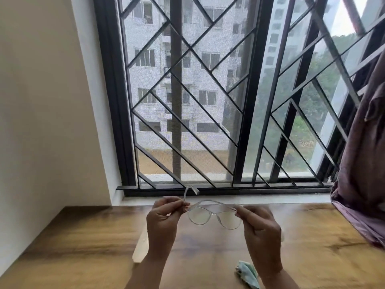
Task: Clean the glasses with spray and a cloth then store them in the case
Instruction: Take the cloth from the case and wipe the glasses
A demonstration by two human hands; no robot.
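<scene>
Clear-framed glasses (214, 214) hang in the air above the wooden table (83, 247), lenses facing me. My left hand (163, 222) pinches the left hinge, with that temple arm sticking up. At the right end of the frame, my right hand (260, 228) pinches the hinge. A crumpled pale green cloth (248, 274) lies on the table near my right wrist. A pale, cream-coloured flat object (141, 247), possibly the case, lies partly hidden behind my left forearm. No spray bottle is in view.
A barred window (208, 101) with a white sill (208, 199) runs along the table's far edge. A cream wall (41, 122) stands at the left. A mauve curtain (364, 163) hangs at the right and drapes onto the table's corner.
</scene>
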